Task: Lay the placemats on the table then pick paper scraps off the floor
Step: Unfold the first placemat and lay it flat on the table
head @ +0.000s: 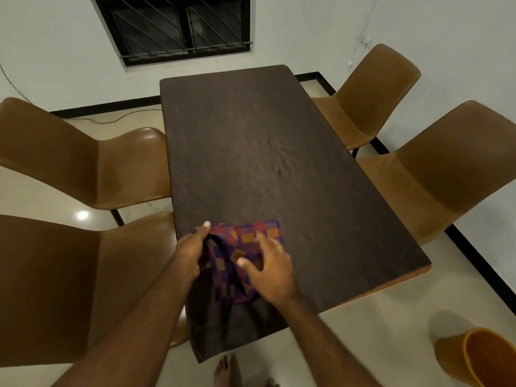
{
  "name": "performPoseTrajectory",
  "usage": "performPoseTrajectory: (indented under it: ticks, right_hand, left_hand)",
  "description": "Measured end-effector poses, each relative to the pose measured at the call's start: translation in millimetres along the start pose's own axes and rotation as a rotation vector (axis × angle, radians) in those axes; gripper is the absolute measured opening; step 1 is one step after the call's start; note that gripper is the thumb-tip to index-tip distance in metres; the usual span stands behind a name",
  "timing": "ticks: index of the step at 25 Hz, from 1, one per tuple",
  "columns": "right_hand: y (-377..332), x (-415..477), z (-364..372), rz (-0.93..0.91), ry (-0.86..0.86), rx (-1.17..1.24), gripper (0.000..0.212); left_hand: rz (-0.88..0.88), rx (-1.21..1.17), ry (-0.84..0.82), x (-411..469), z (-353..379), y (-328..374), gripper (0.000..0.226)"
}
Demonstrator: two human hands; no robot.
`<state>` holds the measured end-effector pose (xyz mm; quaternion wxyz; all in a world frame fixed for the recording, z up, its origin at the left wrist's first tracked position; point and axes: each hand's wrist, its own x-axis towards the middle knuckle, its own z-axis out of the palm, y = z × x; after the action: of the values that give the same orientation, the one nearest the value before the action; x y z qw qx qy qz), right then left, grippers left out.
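Bare forearms reach in from the bottom of the head view, and a bare foot (225, 370) stands on the pale floor (363, 331) between them. Left hand (192, 248) is closed around a bunched edge of the checked placemats (245, 241), thumb up on top and fingers curled under the cloth, lifting that side off the dark table (265, 152). Right hand (268, 270) lies spread, fingers apart and gripping nothing, its palm over the lower part of the cloth and its fingertips (258, 236) pressing the purple, red and orange checks flat. Cloth is folded and rumpled; how many mats are in the bundle cannot be told. It sits at the near end of the table, between the two hands, part of it hanging below the left fingers. Beyond the fingertips the tabletop runs away toward a barred window (178, 26). Brown chairs (83, 163) stand out to the left of the left hand and to the right of the right hand. An orange bin (485, 358) lies tipped on the floor, well to the right of the right forearm.
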<state>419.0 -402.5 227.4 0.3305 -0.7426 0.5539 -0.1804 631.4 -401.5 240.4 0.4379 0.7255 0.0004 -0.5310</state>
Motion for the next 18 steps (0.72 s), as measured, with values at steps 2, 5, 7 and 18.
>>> performPoseTrajectory:
  ticks: [2,5,7,18]
  right_hand:
    - [5,-7,21,-0.032,-0.134,-0.162,0.082]
    - [11,-1,31,0.092,-0.082,-0.119,0.071]
    - [18,6,25,0.276,0.056,0.146,0.061]
    - [77,24,-28,0.617,0.081,-0.060,0.071]
  left_hand:
    - [0.071,0.009,-0.038,5,-13,-18,0.047]
    - [0.263,0.139,-0.066,6,-29,-39,0.045]
    - [0.316,0.266,-0.055,11,-39,-45,0.042]
    - [0.406,1.098,0.151,38,-48,-41,0.048]
